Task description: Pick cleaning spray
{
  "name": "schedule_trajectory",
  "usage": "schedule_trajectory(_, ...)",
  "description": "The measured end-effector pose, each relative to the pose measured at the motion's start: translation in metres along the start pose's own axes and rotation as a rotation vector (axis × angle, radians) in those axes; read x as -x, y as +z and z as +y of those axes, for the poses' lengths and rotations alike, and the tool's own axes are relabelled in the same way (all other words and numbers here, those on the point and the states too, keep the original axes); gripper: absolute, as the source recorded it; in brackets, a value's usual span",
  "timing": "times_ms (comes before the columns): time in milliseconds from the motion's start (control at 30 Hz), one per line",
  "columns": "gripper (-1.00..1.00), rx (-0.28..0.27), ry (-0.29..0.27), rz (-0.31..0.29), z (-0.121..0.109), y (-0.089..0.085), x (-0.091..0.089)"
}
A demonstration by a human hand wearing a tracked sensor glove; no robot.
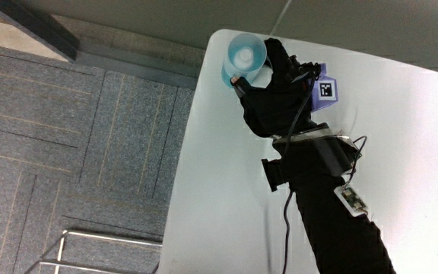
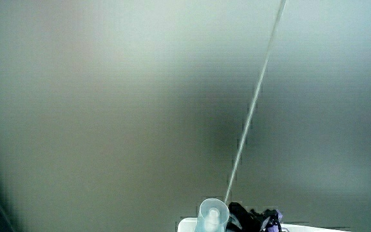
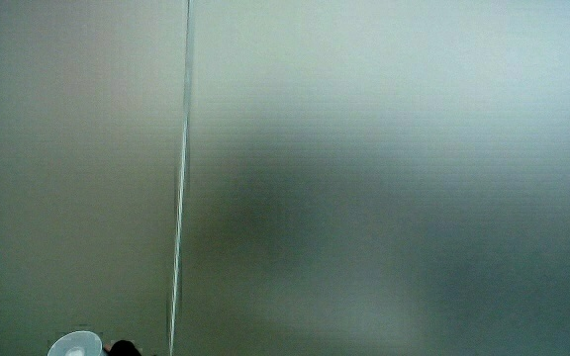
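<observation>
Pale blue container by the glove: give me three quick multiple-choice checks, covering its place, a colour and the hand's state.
1. Where is the pale blue translucent round container?
A. at the white table's edge, by the grey carpet
B. mid-table
C. on the carpet

2. What colour is the glove on the hand?
A. white
B. black
C. blue

3. What are the hand's fingers doing?
A. lying spread flat on the table
B. curling around the container
C. pinching a cloth

Answers:
1. A, since the container sits at the table's corner, next to the carpet.
2. B, since the glove is plainly black.
3. B, since the fingers appear to wrap the container's side.
</observation>
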Motion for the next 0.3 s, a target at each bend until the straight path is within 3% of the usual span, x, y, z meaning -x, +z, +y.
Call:
schedule_trajectory(167,1.00,-0.007,0.019,0.023,-0.002,0.002,0.006)
schedule_trajectory(233,1.00,-0.006,0.017,0.001,-0.004,0.004,0.008)
schedule_trajectory(300,1.00,0.000,0.024,0.040,-0.006,0.004,0.014)
